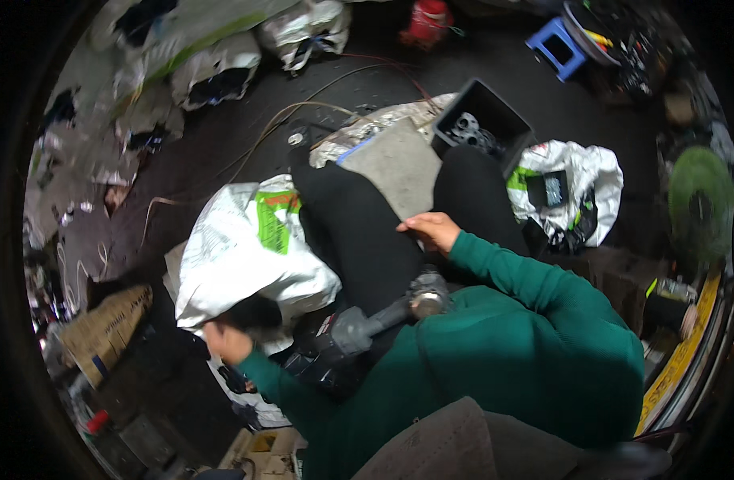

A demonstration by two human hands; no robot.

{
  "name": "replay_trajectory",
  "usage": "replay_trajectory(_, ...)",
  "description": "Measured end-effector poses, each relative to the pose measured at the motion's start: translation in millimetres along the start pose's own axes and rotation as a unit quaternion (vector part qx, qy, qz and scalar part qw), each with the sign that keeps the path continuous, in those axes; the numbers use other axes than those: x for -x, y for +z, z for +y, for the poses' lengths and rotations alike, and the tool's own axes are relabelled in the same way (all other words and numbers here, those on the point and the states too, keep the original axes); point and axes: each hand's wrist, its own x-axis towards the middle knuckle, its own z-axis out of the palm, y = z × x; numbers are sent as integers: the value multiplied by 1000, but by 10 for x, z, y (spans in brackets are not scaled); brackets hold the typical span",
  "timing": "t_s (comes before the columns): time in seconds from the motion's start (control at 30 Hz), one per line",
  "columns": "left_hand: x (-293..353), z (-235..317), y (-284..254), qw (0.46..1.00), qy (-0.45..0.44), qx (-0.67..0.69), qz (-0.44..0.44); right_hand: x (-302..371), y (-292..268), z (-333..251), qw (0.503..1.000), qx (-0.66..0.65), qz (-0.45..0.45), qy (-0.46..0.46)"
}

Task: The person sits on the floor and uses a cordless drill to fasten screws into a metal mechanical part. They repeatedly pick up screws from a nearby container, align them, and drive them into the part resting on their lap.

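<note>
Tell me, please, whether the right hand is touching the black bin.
Apart: the head view shows the right hand short of the black bin, with the grey board and right leg visible between.

Dim light is leaving the floor [495, 52] in shadow, while the larger white bag [237, 252] is standing out brightly. The left grip [229, 341] is showing blur, the green fan [700, 200] is looking soft, and distortion is bending the yellow strip [683, 357] near the edge.
</note>
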Motion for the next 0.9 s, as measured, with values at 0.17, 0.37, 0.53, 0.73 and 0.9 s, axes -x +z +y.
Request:
replay_trajectory(0.17, 319, 399, -1633, 978, 202, -55, -4, 68, -343, -111, 979, 50, 16, -197)
replay_trajectory(0.37, -316, 1278, -893, 963, 90, 250, 36, -296, -2002, -520, 875, 57, 234, -421)
replay_trajectory(0.53, -1099, 2369, 1674, 885, 252, 282, -270, -882, -3170, -265, 876, 151, 412, -200)
replay_trajectory(0.73, -610, 2228, 3277, 911, -18, 141, -386, -1504, -3414, -73, 802, 476, 360, -9)
replay_trajectory(0.9, -354, 1939, 3650, 895, -43, 4, -444, -1885, -3289, -150, 772, 539, 324, 96)
